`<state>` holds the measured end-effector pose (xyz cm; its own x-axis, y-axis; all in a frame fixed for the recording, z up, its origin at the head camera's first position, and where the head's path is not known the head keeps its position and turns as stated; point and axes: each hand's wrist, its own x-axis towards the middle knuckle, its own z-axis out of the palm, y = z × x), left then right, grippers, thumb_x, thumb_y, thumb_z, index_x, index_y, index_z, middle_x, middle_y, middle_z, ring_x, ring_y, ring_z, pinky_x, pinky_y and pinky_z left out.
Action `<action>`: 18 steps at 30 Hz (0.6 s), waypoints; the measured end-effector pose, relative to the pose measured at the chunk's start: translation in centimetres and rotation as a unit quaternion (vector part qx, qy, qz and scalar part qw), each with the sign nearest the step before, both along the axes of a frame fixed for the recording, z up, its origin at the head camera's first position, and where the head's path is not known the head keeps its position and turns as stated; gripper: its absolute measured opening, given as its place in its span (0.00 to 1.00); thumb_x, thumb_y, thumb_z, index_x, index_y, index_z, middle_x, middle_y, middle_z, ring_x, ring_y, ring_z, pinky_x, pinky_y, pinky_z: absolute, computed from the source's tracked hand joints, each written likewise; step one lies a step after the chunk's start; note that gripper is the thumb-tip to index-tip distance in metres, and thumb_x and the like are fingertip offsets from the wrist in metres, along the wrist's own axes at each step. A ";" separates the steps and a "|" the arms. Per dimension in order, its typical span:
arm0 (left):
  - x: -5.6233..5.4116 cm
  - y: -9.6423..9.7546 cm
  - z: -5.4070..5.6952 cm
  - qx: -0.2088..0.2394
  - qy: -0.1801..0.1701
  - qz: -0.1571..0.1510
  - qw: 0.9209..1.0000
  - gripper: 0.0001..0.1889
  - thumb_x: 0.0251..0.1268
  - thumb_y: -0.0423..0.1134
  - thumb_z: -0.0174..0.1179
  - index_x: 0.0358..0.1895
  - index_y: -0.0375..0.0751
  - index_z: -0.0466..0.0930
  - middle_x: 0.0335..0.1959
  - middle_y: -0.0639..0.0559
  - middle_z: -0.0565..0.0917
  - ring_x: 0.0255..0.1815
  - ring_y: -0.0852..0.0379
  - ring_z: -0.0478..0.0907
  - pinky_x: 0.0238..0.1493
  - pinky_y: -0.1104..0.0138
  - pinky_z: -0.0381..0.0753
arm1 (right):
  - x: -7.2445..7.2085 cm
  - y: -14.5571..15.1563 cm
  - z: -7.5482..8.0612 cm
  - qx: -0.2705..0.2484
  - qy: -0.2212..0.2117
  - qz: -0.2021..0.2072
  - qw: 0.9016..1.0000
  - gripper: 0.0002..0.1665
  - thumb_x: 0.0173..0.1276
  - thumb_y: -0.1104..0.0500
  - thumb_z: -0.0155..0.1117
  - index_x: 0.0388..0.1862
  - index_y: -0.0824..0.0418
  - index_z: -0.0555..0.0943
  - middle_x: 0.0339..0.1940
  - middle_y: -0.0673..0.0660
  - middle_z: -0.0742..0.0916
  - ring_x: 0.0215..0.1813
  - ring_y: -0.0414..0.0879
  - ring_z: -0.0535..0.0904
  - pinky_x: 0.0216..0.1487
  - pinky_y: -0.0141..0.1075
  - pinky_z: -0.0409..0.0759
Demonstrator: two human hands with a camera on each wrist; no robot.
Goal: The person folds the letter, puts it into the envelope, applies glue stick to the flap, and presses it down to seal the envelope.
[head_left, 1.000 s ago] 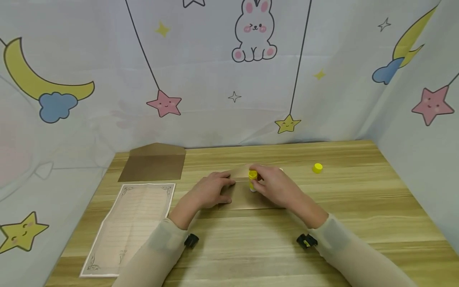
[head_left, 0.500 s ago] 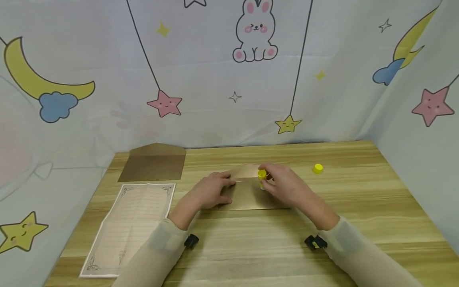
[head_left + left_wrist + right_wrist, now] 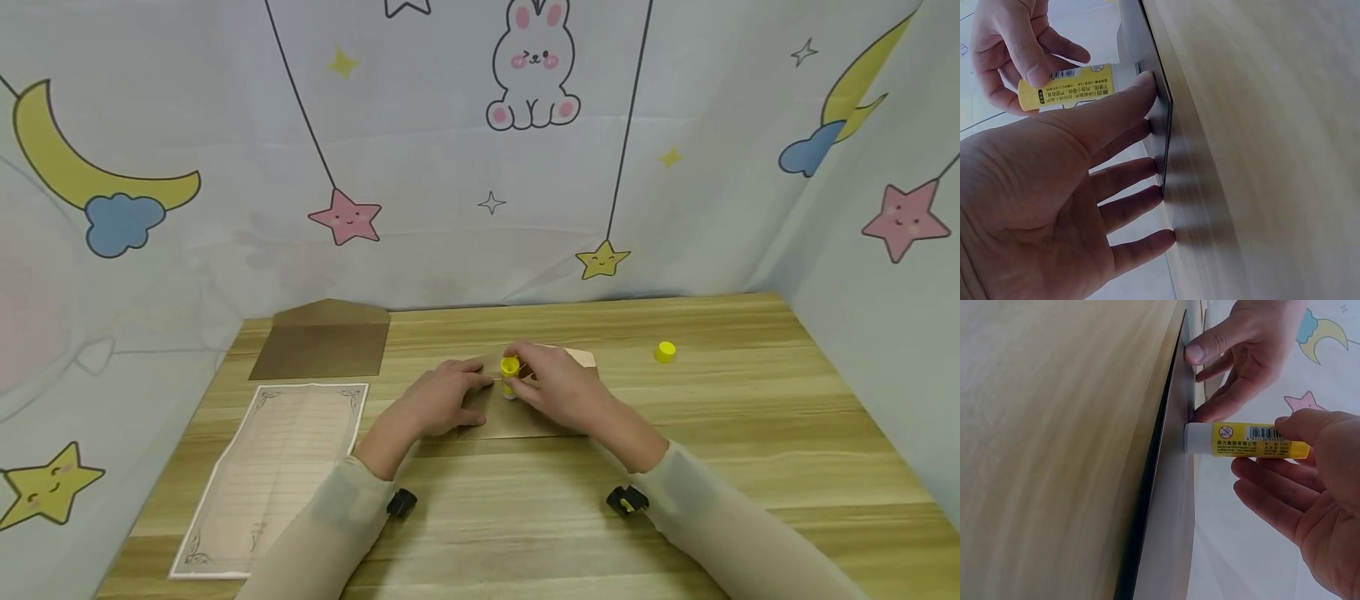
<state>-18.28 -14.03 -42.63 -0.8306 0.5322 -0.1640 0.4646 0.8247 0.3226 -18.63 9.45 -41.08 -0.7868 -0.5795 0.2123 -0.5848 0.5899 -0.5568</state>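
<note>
A brown envelope (image 3: 517,423) lies at the middle of the table, its flap spread toward the back wall. My left hand (image 3: 435,400) rests its fingertips on the envelope's left end, and in the left wrist view its fingers look fairly straight. Between thumb and fingers of my right hand (image 3: 566,390) is a yellow glue stick (image 3: 510,380), held upright with its white end down. That white end (image 3: 1199,438) meets the envelope surface in the right wrist view. The glue itself is hidden under it.
A yellow cap (image 3: 665,352) stands at the back right. Another brown envelope (image 3: 321,350), flap raised, lies at the back left. In front of it is a lined, bordered sheet of paper (image 3: 281,467). A patterned cloth (image 3: 420,258) hangs behind the table.
My right hand first slid the glue stick rightward along the envelope, then back left, closer to my left hand. The left hand stays in place.
</note>
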 end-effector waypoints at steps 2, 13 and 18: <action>0.0 0.0 0.0 0.002 -0.001 0.001 1.000 0.32 0.71 0.49 0.73 0.74 0.45 0.78 0.81 0.42 0.67 0.80 0.39 0.64 0.73 0.41 0.70 | -0.1 -0.1 0.0 0.003 -0.001 -0.003 1.000 0.19 0.77 0.60 0.70 0.62 0.64 0.80 0.49 0.55 0.89 0.49 0.46 0.88 0.50 0.42 0.87; -0.2 0.0 -0.1 -0.005 -0.002 0.001 1.000 0.32 0.71 0.50 0.72 0.75 0.46 0.77 0.81 0.42 0.67 0.79 0.38 0.65 0.73 0.40 0.69 | 0.2 2.4 0.7 0.026 0.011 -0.024 0.999 0.18 0.75 0.62 0.71 0.60 0.63 0.81 0.44 0.53 0.90 0.45 0.45 0.87 0.46 0.41 0.87; -0.1 0.0 -0.1 -0.002 0.000 -0.004 1.000 0.32 0.71 0.49 0.73 0.75 0.45 0.77 0.81 0.41 0.67 0.79 0.37 0.65 0.73 0.40 0.69 | 0.4 4.1 1.1 0.034 0.007 -0.043 0.998 0.17 0.74 0.63 0.72 0.58 0.64 0.81 0.43 0.54 0.89 0.45 0.46 0.87 0.45 0.42 0.88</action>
<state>-18.42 -14.04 -42.71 -0.8268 0.5373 -0.1665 0.4705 0.8228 0.3188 -18.22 13.52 -40.00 -0.8315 -0.5233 0.1865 -0.5379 0.6745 -0.5057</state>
